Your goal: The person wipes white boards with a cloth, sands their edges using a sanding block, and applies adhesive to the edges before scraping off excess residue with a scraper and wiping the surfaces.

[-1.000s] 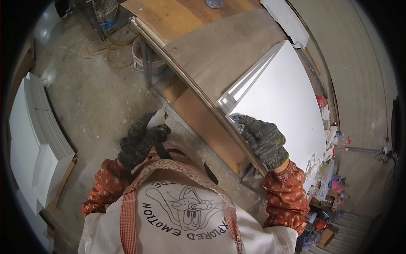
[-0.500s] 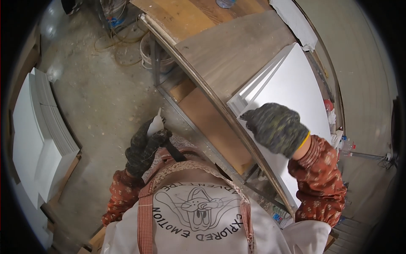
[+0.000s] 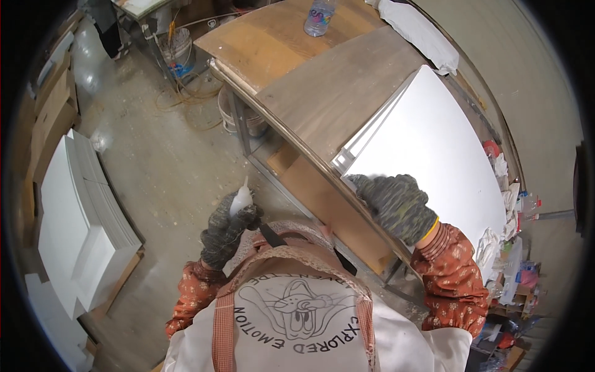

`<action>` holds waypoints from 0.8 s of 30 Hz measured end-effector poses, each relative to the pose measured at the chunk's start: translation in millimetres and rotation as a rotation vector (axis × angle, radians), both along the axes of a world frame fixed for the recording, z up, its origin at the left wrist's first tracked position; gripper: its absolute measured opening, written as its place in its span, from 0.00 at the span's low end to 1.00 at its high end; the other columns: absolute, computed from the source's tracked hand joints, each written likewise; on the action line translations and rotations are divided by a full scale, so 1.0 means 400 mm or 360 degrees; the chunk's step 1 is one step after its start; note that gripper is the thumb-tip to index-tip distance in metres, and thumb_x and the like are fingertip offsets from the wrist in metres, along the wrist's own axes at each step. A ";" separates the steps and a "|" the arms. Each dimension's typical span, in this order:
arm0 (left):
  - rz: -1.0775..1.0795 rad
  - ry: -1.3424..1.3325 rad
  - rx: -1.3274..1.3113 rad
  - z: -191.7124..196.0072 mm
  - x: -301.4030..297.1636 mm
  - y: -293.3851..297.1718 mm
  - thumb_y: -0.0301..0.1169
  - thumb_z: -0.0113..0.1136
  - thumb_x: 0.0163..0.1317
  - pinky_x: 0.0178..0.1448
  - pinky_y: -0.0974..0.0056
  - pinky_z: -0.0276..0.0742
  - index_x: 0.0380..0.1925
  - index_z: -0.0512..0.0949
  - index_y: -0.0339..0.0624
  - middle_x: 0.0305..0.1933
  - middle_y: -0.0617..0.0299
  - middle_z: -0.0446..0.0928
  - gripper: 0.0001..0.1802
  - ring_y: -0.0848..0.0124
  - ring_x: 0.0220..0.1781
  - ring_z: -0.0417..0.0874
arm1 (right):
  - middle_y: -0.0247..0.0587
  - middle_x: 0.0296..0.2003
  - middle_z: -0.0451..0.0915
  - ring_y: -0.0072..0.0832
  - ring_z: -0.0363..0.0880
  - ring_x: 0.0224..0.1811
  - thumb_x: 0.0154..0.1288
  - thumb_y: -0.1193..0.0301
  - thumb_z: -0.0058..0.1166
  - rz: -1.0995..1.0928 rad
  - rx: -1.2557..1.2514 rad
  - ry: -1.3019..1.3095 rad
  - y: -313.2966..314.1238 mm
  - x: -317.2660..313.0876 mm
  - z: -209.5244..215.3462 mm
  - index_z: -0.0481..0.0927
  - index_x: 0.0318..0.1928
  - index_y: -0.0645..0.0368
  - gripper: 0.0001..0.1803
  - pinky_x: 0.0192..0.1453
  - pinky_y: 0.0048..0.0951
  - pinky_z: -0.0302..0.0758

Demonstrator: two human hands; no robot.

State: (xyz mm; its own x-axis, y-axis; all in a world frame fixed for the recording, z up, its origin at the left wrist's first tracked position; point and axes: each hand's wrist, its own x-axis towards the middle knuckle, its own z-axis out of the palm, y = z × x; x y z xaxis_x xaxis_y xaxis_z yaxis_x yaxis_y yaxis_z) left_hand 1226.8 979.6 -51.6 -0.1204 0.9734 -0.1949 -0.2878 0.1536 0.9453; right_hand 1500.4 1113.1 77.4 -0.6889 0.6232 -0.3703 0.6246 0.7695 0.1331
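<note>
Two gloved hands point(image 3: 395, 208), one nozzle bottle point(image 3: 241, 201), one workbench point(image 3: 266, 56), one clear bottle point(image 3: 318, 20) near its left edge, one white panel pile point(image 3: 427, 161) at its near edge, two buckets point(image 3: 229, 121) near its left corner

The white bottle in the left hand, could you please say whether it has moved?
Yes, leftward in view: a second ago the white bottle met the lower table rail at its tip; now floor shows between them.
</note>
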 end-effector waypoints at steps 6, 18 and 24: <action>-0.0063 0.0014 0.0003 0.021 0.025 0.002 0.30 0.56 0.62 0.37 0.68 0.75 0.52 0.68 0.34 0.36 0.56 0.79 0.19 0.72 0.32 0.78 | 0.37 0.26 0.81 0.29 0.80 0.28 0.58 0.73 0.49 0.0023 -0.0411 0.1267 0.019 0.047 -0.092 0.81 0.37 0.56 0.08 0.32 0.27 0.76; -0.0069 0.0132 -0.0014 -0.018 0.011 -0.042 0.32 0.55 0.63 0.39 0.66 0.75 0.52 0.67 0.33 0.35 0.55 0.78 0.20 0.70 0.32 0.77 | 0.46 0.26 0.80 0.38 0.78 0.30 0.53 0.68 0.51 0.0036 -0.0329 0.0418 0.093 -0.024 0.009 0.81 0.29 0.61 0.10 0.36 0.34 0.75; -0.0096 0.0157 -0.0031 0.015 0.031 -0.047 0.30 0.56 0.63 0.36 0.69 0.74 0.50 0.69 0.34 0.33 0.58 0.78 0.18 0.74 0.30 0.77 | 0.43 0.34 0.80 0.38 0.78 0.32 0.59 0.63 0.49 -0.0644 -0.0884 0.0308 0.111 -0.019 0.045 0.82 0.36 0.56 0.13 0.40 0.37 0.74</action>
State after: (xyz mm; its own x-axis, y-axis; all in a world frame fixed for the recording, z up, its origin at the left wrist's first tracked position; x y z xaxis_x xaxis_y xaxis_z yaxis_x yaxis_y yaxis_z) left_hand 1239.1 960.9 -45.5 -0.0810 0.9756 -0.2042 -0.1834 0.1868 0.9651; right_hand 1493.0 1157.5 95.5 -0.5289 0.5985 -0.6017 0.8483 0.3945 -0.3532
